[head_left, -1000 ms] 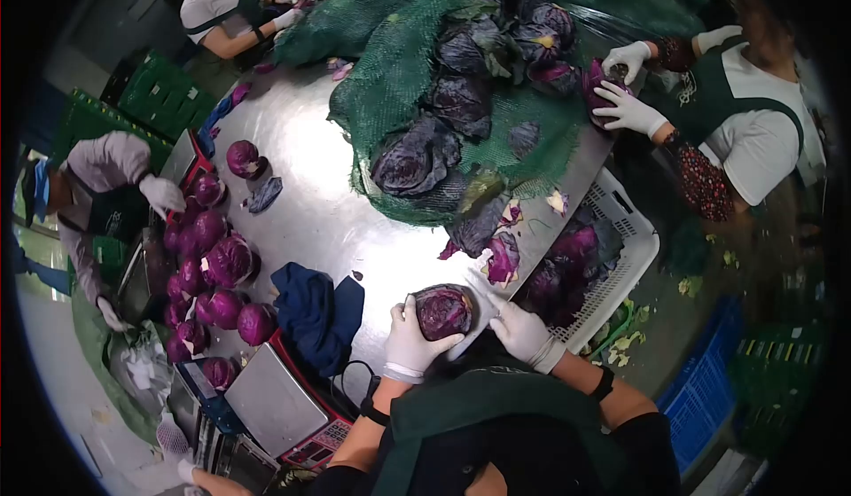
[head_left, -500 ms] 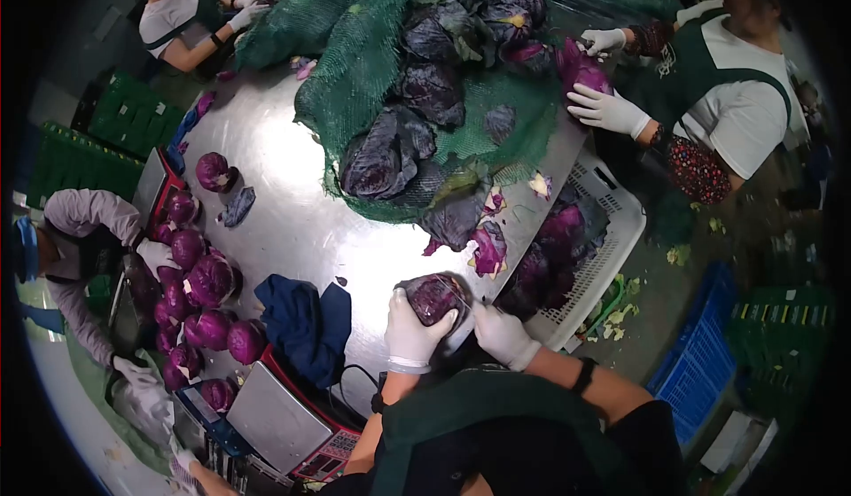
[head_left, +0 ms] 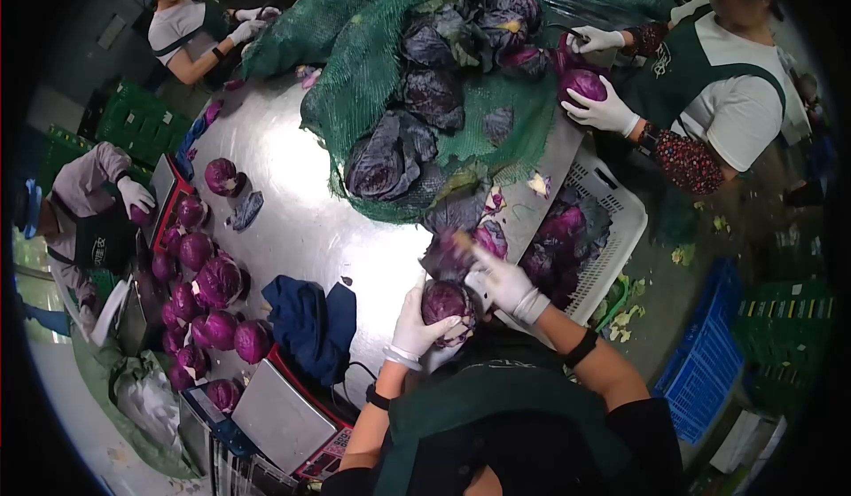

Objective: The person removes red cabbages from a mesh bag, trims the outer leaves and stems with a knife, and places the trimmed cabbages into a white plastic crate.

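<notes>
I hold a trimmed red cabbage head [head_left: 446,302] at the near edge of the steel table [head_left: 301,221], just in front of my chest. My left hand [head_left: 415,328], in a white glove, cups it from below and from the left. My right hand [head_left: 503,281], also gloved, is raised just above and right of the head. Its fingers are closed on a dark outer leaf [head_left: 446,253], which is blurred and lifted off the cabbage.
A green net [head_left: 372,44] heaped with untrimmed cabbages covers the far table. To my right is a white crate [head_left: 620,230] of leaves, to my left a blue cloth [head_left: 306,314], a scale [head_left: 275,407] and trimmed heads [head_left: 208,288]. Three gloved co-workers stand around the table.
My right hand left the cabbage's side and swung up and away, pulling an outer leaf off. My left hand has kept the head, now slightly closer to me.
</notes>
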A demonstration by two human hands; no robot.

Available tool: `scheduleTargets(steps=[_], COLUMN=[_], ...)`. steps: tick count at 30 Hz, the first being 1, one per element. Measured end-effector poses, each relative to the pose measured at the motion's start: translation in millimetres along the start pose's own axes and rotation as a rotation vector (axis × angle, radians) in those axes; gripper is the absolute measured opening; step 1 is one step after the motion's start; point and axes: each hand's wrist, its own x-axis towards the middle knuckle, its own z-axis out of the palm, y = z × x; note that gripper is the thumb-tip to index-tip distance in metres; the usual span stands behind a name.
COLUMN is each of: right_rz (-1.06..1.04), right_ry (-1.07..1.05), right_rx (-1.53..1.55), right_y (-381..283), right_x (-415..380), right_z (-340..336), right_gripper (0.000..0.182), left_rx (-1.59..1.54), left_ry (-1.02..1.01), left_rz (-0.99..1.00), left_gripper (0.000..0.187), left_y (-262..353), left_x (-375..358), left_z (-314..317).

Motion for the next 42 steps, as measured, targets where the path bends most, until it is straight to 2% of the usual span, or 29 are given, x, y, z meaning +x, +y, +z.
scheduleTargets(steps=[1, 3, 4, 5, 7, 9, 10, 11, 13, 15, 17, 18, 19, 21, 23, 25, 26, 27, 29, 30, 31, 33, 34, 35, 37, 39, 40, 41, 42], right_rz=[0.358, 0.697, 0.594, 0.240, -0.031, 0.061, -0.171, -0.171, 0.087, 0.078, -0.168, -0.152, -0.153, -0.121, -0.187, -0.177, 0.151, 0.197, 0.577, 0.414, 0.556, 0.464, 0.270, 0.299, -0.144, -0.020, 0.068, 0.005, 0.008], right_ry=[0.017, 0.169, 0.105, 0.070, 0.011, -0.115, 0.012, 0.009, -0.353, -0.352, -0.235, -0.211, -0.210, -0.172, -0.101, -0.011, -0.164, -0.089, -0.152, -0.051, -0.041, -0.031, -0.017, -0.109, -0.094, -0.221, -0.270, -0.164, -0.157], right_rx=[0.193, 0.340, 0.323, 0.202, -0.079, -0.116, -0.192, -0.190, -0.400, -0.439, -0.492, -0.525, -0.530, -0.299, -0.340, -0.053, 0.075, 0.213, 0.429, 0.354, 0.454, 0.147, 0.079, 0.111, -0.115, -0.153, -0.034, -0.046, -0.052], right_y=[1.0, -26.8, -40.0, -38.2, -49.8, -57.8, -57.5, -57.6, -82.9, -73.1, -49.0, -53.9, -48.8, -29.1, -9.1, 0.9, 5.9, 22.0, 21.1, 23.6, 29.1, 18.6, 0.3, -26.5, -40.6, -43.9, -48.9, -38.1, -32.9], right_x=[7.9, 9.5, 0.8, -13.8, -32.5, -39.6, -32.7, -34.2, -25.5, -20.8, -15.4, -9.4, -3.7, 6.4, 12.3, 20.2, 20.1, 17.7, 17.4, 18.8, 16.8, 10.6, 5.2, -3.0, -19.2, -19.5, -12.2, -8.6, -3.1], right_z=[-13.4, -43.4, -46.6, -34.4, -6.4, 14.2, 22.9, 21.5, 7.4, 10.2, 14.3, 9.8, 7.8, 12.0, 17.8, 14.7, 6.8, 12.1, -3.2, 0.6, -3.1, -18.5, -21.0, -18.8, 9.5, 23.1, 17.3, 25.0, 25.7], right_gripper=[0.048, 0.044, 0.043, 0.044, 0.050, 0.059, 0.064, 0.064, 0.065, 0.062, 0.055, 0.046, 0.046, 0.041, 0.037, 0.034, 0.032, 0.031, 0.032, 0.033, 0.036, 0.042, 0.048, 0.050, 0.053, 0.054, 0.051, 0.043, 0.039], left_rx=[0.003, -0.151, -0.265, -0.385, -0.416, -0.483, -0.539, -0.538, -0.409, -0.373, -0.295, -0.197, -0.201, 0.047, 0.001, -0.101, 0.041, 0.042, -0.256, -0.463, -0.456, -0.623, -0.519, -0.450, 0.007, 0.035, 0.072, 0.069, 0.038], left_ry=[0.000, 0.077, 0.108, 0.126, 0.141, 0.161, 0.178, 0.181, 0.179, 0.154, 0.085, 0.137, 0.138, 0.121, 0.093, 0.033, 0.031, 0.033, 0.011, -0.024, -0.019, 0.123, 0.127, 0.118, 0.157, 0.140, 0.124, 0.120, 0.130], left_rz=[0.009, -0.209, -0.256, -0.359, -0.382, -0.389, -0.403, -0.406, -0.320, -0.289, -0.276, -0.294, -0.291, -0.302, -0.294, -0.285, -0.207, -0.198, -0.100, -0.205, -0.219, -0.326, -0.277, -0.312, -0.055, -0.067, -0.088, -0.082, -0.094], left_gripper=[0.088, 0.080, 0.072, 0.070, 0.070, 0.071, 0.073, 0.073, 0.074, 0.075, 0.076, 0.080, 0.080, 0.081, 0.079, 0.076, 0.075, 0.075, 0.075, 0.077, 0.077, 0.079, 0.080, 0.080, 0.082, 0.082, 0.082, 0.082, 0.082], left_y=[-5.8, -34.2, -39.1, -41.0, -52.7, -34.5, -25.3, -28.7, -29.7, -22.7, -27.6, -29.6, -31.6, -31.7, -27.4, -23.6, -33.5, -41.4, -55.5, -57.8, -59.0, -57.7, -50.3, -35.2, -32.8, -19.5, -14.4, -17.4, -25.1], left_x=[-2.7, -7.9, -7.7, -10.8, -11.3, -12.7, -13.8, -14.3, -16.9, -11.6, -4.7, -4.2, -1.9, 5.3, 11.0, 12.8, 6.9, -0.2, -17.9, -26.6, -40.5, -50.3, -52.2, -48.8, -35.0, -25.0, -22.1, -19.2, -18.6], left_z=[0.3, 4.7, 1.1, 1.1, 3.3, 5.3, 6.1, 9.3, 10.3, 5.9, 5.1, 7.3, 8.3, 6.1, 1.4, -2.2, -3.0, -3.9, -9.1, -11.2, -10.2, -6.1, -5.3, -6.3, -0.7, -0.6, -0.9, -0.2, -0.7])
